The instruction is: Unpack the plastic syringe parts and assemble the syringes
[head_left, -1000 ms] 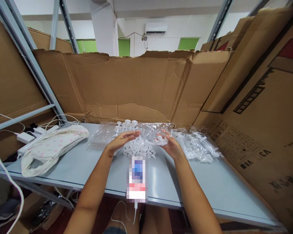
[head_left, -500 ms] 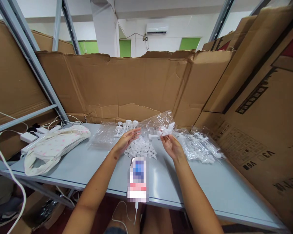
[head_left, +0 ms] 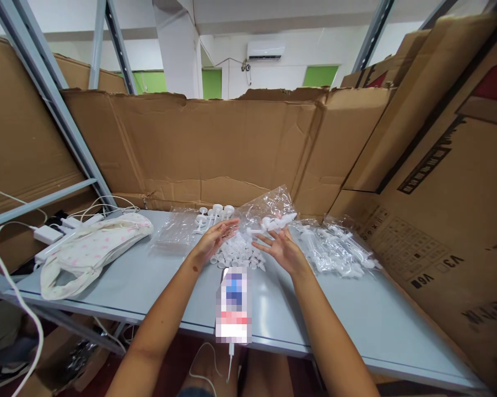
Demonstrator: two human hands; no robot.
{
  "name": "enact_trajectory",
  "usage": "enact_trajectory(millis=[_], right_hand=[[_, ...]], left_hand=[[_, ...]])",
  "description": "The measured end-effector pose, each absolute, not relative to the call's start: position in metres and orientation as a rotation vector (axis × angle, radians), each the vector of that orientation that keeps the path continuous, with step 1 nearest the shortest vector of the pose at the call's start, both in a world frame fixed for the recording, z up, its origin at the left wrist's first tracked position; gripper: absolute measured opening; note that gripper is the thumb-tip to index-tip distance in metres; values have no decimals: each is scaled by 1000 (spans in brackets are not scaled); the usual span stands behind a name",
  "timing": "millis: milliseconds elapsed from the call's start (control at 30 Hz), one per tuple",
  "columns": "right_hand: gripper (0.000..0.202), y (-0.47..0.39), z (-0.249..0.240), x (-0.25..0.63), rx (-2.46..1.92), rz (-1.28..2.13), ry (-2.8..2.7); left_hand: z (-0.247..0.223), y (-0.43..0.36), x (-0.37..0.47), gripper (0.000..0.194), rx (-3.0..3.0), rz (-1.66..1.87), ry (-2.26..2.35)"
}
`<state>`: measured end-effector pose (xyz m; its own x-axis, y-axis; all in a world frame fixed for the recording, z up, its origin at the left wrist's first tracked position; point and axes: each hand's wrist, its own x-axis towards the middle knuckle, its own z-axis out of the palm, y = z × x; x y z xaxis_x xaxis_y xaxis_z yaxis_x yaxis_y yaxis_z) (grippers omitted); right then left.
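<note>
My left hand (head_left: 216, 240) is held over the left side of a heap of small white plastic caps (head_left: 242, 251), its fingers stretched out and nothing seen in them. To the right of the heap, my right hand (head_left: 282, 249) has its fingers spread. Just beyond those fingertips lie white plastic parts (head_left: 273, 222) with a stem poking left, at the mouth of a clear plastic bag (head_left: 269, 204). Whether the right fingers still touch these parts cannot be told. White plungers with round disc ends (head_left: 217, 210) stand behind my left hand.
Bagged white parts (head_left: 335, 248) lie at right. Flat clear bags (head_left: 176, 229) lie at left, beyond a white cloth bag (head_left: 100, 248) and a power strip (head_left: 50, 248). A phone (head_left: 233, 306) on a cable lies at the table's front edge. Cardboard (head_left: 223, 138) walls the back.
My right hand's fingers have gone from bunched at the white parts to spread, reaching left. The parts have shifted slightly left. My left hand has barely moved.
</note>
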<state>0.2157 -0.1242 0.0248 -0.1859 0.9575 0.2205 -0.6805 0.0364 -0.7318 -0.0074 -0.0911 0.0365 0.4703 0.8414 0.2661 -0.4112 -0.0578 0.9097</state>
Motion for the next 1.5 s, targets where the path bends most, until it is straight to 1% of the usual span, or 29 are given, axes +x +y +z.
enact_trajectory(millis=[267,367,700,900,1067,1267,1500], right_hand=[[63,-125,24,216,-406,1503,-901],[69,-123,22,216,-449,1510,-905],[61,-121,10,201,-464,1630,-925],[48,-116,4,199,-488,1637,-827],[40,-113,2,201,-491,1641,-787],[43,-113,3,202,-450,1630,-756],[53,-114,4,202,-455,1645,-759]], left_hand=[[35,-92,-5,34,1148,1043,352],[35,-94,-2,35,1164,1060,373],[32,-97,4,39,1353,1061,462],[30,-98,6,33,1754,1024,600],[27,-97,5,29,2001,1089,713],[25,-94,3,31,2220,1088,793],[26,-95,2,46,2309,979,867]])
